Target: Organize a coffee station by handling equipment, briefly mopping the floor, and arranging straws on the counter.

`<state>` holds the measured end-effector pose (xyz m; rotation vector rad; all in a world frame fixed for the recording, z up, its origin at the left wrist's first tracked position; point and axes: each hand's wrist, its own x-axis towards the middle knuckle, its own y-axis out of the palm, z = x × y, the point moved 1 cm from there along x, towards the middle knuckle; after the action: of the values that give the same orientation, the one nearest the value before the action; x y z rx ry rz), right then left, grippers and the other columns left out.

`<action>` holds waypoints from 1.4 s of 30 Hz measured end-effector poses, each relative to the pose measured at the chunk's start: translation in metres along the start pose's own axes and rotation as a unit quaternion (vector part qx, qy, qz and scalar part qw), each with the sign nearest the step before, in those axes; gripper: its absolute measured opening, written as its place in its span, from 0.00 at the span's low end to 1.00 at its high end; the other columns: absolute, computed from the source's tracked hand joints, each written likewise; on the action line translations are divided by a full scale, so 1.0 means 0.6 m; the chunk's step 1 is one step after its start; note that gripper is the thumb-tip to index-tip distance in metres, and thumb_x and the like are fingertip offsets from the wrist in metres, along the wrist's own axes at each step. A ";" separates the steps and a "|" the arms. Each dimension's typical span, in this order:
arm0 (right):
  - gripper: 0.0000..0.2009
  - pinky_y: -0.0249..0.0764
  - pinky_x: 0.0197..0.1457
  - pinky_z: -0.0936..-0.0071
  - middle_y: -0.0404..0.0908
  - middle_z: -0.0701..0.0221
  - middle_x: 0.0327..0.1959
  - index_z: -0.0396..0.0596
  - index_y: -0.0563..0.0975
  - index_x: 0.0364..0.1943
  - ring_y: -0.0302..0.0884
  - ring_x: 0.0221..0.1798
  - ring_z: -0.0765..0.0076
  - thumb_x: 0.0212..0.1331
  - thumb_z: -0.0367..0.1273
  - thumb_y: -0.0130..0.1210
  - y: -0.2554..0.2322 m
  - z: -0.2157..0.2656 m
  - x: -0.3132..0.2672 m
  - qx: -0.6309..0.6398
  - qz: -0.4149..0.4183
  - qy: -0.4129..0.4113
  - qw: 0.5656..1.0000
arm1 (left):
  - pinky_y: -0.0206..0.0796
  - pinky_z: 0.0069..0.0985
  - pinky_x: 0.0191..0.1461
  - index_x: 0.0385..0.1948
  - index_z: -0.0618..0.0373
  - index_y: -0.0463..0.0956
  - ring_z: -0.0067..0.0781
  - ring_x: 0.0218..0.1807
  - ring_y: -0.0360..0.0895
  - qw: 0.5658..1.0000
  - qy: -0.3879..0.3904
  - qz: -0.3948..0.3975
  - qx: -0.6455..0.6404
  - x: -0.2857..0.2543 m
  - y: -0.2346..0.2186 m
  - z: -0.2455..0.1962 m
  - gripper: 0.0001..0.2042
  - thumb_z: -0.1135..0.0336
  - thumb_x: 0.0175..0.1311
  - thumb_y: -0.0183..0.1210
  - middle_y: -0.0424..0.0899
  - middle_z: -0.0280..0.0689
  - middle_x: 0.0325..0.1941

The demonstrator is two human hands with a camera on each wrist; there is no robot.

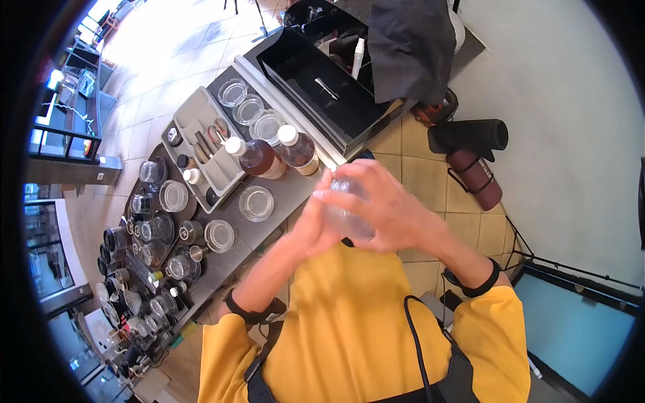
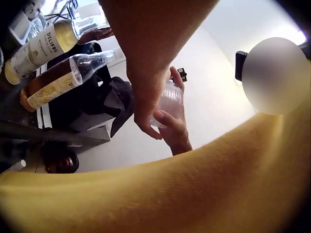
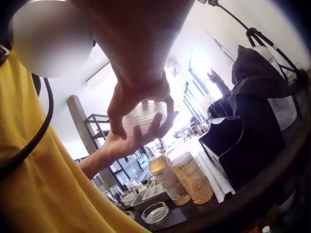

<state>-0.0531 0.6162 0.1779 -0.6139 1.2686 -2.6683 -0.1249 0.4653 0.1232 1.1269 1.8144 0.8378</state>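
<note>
While both hands are meeting in front of the chest, the scene is reading like this, left to right:

Jars and glassware: a crowd of small jars (image 1: 158, 232) is standing along the left stretch of the metal counter (image 1: 285, 188); too many and too small to count.
Cutlery tray: one grey tray (image 1: 201, 144) is lying on the counter, small tools inside.
Glass dishes: three round dishes (image 1: 248, 107) are sitting in a row beyond the tray, and one more dish (image 1: 256, 203) is lying nearer the person.
Bottles: two white-capped bottles (image 1: 259, 158) of amber liquid are standing side by side next to the tray.
Black bin: one black bin (image 1: 322, 87) is standing past the bottles.
Left hand: the left hand (image 1: 312, 225) is cupping the clear cup from below, fingers curling round it.
Clear cup: one clear plastic cup (image 1: 346, 211) is being held in the air between the two hands, off the counter's near edge.
Right hand: the right hand (image 1: 386, 201) is wrapping over the cup, fingers gripping its side.
</note>
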 end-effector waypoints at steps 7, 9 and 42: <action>0.44 0.66 0.64 0.56 0.65 0.59 0.60 0.56 0.66 0.67 0.64 0.62 0.47 0.37 0.31 0.70 -0.043 -0.088 -0.011 0.119 -0.054 0.011 0.991 | 0.67 0.40 0.65 0.73 0.51 0.55 0.37 0.66 0.71 0.999 -0.014 -0.018 -0.041 0.058 0.034 0.010 0.42 0.26 0.69 0.29 0.67 0.40 0.70; 0.43 0.66 0.64 0.57 0.64 0.59 0.60 0.54 0.66 0.67 0.64 0.63 0.48 0.38 0.32 0.70 -0.050 -0.107 0.000 0.144 -0.064 0.016 0.987 | 0.68 0.41 0.64 0.74 0.54 0.52 0.39 0.66 0.71 0.999 0.011 -0.030 0.002 0.065 0.032 0.007 0.43 0.27 0.69 0.29 0.68 0.42 0.70; 0.43 0.77 0.52 0.44 0.64 0.58 0.57 0.59 0.65 0.65 0.66 0.59 0.45 0.38 0.34 0.71 0.160 -0.311 0.205 -0.179 -0.057 0.389 0.902 | 0.69 0.27 0.57 0.56 0.61 0.76 0.29 0.53 0.81 0.739 0.132 0.002 0.661 0.157 -0.268 -0.420 0.16 0.63 0.73 0.54 0.86 0.39 0.50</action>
<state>-0.2472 0.6539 0.0368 0.4510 1.9766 -2.8922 -0.4339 0.4630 0.0704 1.8659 2.6834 -0.5673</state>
